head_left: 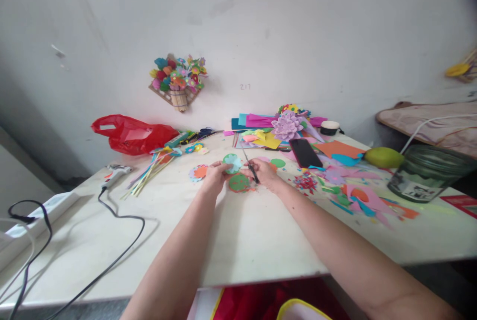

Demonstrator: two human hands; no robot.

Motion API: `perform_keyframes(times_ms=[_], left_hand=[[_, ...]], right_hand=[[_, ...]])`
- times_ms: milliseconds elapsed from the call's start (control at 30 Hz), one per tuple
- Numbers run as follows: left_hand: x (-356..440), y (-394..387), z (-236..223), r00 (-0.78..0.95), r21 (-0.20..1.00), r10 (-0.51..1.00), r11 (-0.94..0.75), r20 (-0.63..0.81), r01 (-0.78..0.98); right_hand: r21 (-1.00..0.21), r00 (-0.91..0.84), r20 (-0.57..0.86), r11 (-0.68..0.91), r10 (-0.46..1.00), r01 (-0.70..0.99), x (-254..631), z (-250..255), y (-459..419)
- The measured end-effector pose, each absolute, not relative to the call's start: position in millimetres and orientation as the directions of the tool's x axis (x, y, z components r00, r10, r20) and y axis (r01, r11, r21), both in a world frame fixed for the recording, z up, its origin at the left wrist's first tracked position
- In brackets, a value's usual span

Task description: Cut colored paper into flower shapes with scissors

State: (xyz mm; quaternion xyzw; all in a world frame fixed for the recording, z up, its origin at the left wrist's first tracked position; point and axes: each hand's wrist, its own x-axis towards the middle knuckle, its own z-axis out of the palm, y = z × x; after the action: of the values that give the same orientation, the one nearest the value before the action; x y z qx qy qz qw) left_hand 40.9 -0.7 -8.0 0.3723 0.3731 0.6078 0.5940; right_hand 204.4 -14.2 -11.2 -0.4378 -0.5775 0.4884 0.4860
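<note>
My left hand [216,175] pinches a light-blue flower cutout [233,162] with a green round piece behind it. In my right hand [264,173] is a pair of scissors [251,165], blades pointing up and away, close to the flower's right side. Whether the blades touch it I cannot tell. Just below both hands, a green disc [238,184] with reddish-orange scraps around it lies on the table. Orange and lilac flower cutouts [198,173] rest left of my left hand. Another green disc [278,163] lies beyond my right hand.
Small red and blue snippets [305,182] and coloured scraps [363,198] spread to the right, near a phone [304,153] and a glass jar [425,173]. A glue gun [117,176] with a trailing cord, thin sticks [147,173] and a red bag [134,136] lie left.
</note>
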Motion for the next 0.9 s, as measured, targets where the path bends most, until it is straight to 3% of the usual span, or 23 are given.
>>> perform_keyframes(times_ms=[200, 367, 733, 900], left_hand=[[43.9, -8.3, -5.9, 0.168, 0.945, 0.985, 0.099, -0.047, -0.313], [44.3, -11.4, -6.4, 0.245, 0.961, 0.968, 0.119, -0.056, -0.25], [42.1, -10.2, -8.5, 0.308, 0.978, 0.948, 0.137, -0.082, -0.16], [41.8, -7.8, -10.1, 0.281, 0.967, 0.958, 0.121, -0.055, -0.223]], right_hand=[[-0.977, -0.105, 0.206, 0.2, 0.973, -0.068, 207.9, -10.8, -8.9], [-0.981, -0.191, 0.19, 0.178, 0.963, -0.08, 210.8, -4.7, -14.2], [-0.985, -0.259, 0.17, 0.165, 0.951, -0.043, 212.4, -3.8, -15.4], [-0.986, -0.218, 0.164, 0.151, 0.962, -0.077, 211.3, -2.9, -16.1]])
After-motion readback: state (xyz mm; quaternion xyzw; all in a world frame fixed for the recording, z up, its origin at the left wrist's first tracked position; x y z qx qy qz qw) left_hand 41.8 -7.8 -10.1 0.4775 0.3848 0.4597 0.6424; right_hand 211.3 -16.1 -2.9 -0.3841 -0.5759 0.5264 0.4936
